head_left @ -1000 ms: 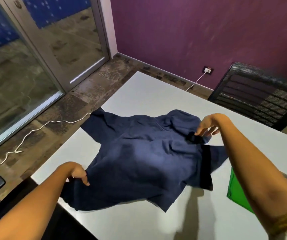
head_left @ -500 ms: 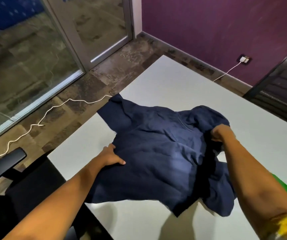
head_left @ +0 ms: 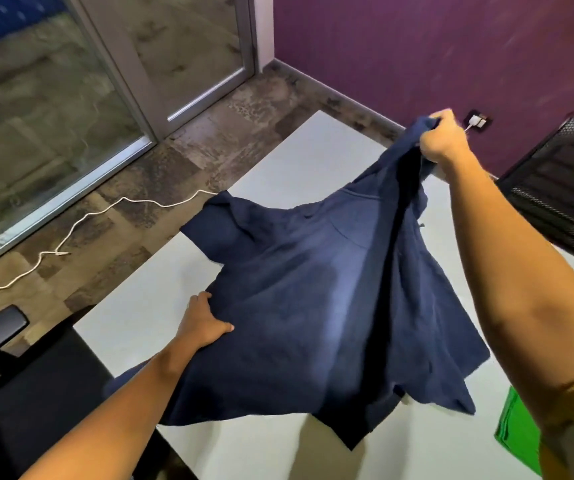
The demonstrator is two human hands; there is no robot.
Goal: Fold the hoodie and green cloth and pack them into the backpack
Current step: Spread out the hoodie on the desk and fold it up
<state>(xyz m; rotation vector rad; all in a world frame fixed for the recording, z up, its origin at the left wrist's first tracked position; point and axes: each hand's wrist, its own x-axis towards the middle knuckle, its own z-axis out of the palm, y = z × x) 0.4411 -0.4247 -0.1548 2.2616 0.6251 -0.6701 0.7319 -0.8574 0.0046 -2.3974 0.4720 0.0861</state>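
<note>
Over the white table [head_left: 299, 174], both hands grip the unbranded navy hoodie [head_left: 313, 306].

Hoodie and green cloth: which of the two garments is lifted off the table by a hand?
The navy hoodie: the right hand grips and raises it, while the green cloth lies untouched.

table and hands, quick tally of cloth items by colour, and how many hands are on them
Navy blue: 1, the hoodie, gripped by the left hand and the right hand
Green: 1, the green cloth on the table, untouched
Hands on cloth: 2
Total cloth items: 2
</note>
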